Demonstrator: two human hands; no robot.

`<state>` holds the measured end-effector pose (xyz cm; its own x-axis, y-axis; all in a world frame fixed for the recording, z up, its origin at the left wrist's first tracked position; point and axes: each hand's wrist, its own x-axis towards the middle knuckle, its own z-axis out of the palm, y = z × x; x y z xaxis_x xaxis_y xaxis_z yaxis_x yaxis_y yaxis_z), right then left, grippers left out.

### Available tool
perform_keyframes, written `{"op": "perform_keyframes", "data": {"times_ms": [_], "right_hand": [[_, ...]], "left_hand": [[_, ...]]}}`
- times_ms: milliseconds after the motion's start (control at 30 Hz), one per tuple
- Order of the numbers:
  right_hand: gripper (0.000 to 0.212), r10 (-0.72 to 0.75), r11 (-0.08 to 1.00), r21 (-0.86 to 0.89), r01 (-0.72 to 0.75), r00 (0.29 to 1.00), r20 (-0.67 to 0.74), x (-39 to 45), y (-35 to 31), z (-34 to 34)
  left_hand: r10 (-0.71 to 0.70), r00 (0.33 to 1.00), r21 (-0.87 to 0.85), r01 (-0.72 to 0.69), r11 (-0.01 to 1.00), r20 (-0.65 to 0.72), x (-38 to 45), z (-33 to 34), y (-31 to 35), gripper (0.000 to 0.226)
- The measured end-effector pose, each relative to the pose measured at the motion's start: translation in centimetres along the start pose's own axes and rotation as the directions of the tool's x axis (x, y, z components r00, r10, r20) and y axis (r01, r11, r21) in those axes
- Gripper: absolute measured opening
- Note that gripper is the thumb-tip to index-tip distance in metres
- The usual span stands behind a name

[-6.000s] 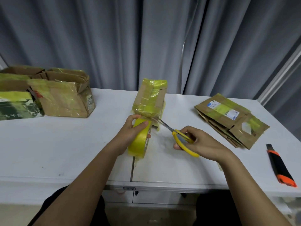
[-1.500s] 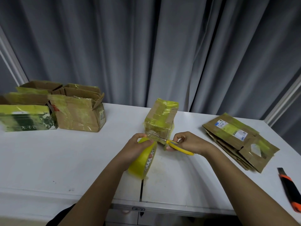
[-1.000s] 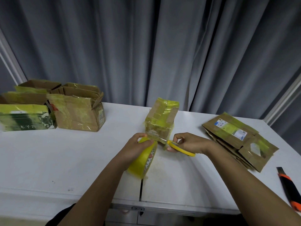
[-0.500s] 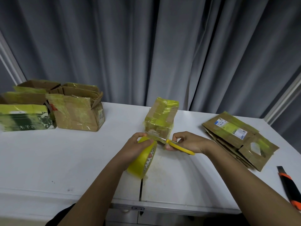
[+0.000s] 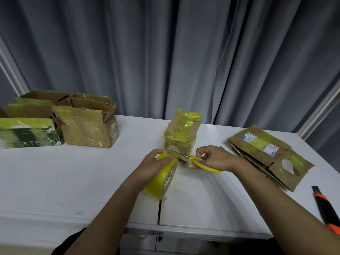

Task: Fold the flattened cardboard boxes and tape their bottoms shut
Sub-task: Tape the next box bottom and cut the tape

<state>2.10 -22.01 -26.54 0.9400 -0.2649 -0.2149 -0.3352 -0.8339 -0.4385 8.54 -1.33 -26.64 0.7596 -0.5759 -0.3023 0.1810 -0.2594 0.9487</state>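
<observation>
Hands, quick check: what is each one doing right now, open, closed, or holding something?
Left hand: grips the yellow tape roll.
Right hand: holds the yellow-handled scissors, blades at the tape strip by the taped box.

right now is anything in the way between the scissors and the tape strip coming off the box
Nothing visible. The scissors in the right hand already reach the strip between the tape roll, held by the left hand, and the box.

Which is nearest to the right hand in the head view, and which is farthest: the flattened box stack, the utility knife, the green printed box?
From the right hand:
1. flattened box stack, just right of it.
2. utility knife, near the table's right edge.
3. green printed box, far left.
</observation>
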Motion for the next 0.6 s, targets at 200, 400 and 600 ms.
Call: {"op": "perform_keyframes", "data": {"times_ms": [200,400,600], "right_hand": [[0.051,0.028,0.999,-0.035,-0.027,0.999,0.044,-0.45,-0.24,-0.32],[0.054,0.031,0.997,-0.071,-0.023,0.992,0.121,-0.32,-0.50,-0.17],[0.054,-0.003,1.000,0.029,0.001,0.997,0.075,-0.34,-0.08,-0.25]], "left_hand": [[0.005,1.000,-0.007,-0.005,1.000,0.002,-0.03,0.03,-0.06,0.033],[0.012,1.000,-0.024,-0.012,1.000,-0.004,0.04,0.05,-0.08,0.030],[0.010,1.000,-0.009,-0.010,1.000,0.007,0.28,-0.10,-0.28,0.030]]}}
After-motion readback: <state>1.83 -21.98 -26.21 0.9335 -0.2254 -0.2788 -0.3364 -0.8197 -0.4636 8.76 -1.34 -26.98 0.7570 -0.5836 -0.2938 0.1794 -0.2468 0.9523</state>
